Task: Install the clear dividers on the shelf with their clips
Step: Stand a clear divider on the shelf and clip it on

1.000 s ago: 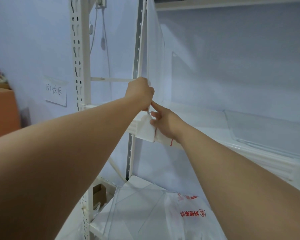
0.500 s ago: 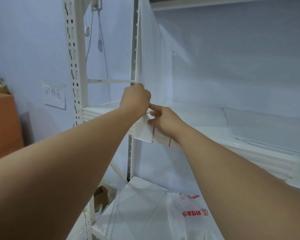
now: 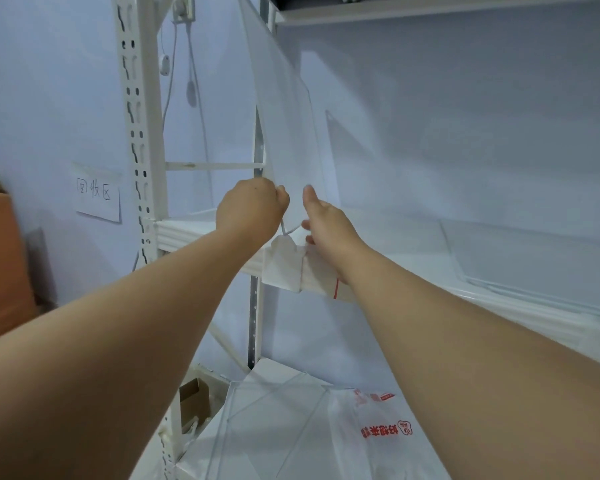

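Observation:
A tall clear divider (image 3: 284, 109) stands upright at the left end of the white shelf (image 3: 187, 233). My left hand (image 3: 252, 211) is closed around its lower front edge. My right hand (image 3: 326, 220) is just to the right, thumb raised against the panel, fingers at a small clear clip (image 3: 290, 230) on the shelf's front edge. Whether the fingers pinch the clip I cannot tell. More clear dividers (image 3: 527, 261) lie flat on the shelf to the right.
A white plastic bag (image 3: 291, 268) hangs over the shelf's front edge under my hands. The lower shelf holds clear panels (image 3: 274, 420) and a printed bag (image 3: 378, 431). White slotted uprights (image 3: 137, 126) stand at left; a paper label (image 3: 97, 194) is on the wall.
My right hand has opened and its thumb has lifted up along the panel. My left hand has kept its grip. The view has shifted slightly.

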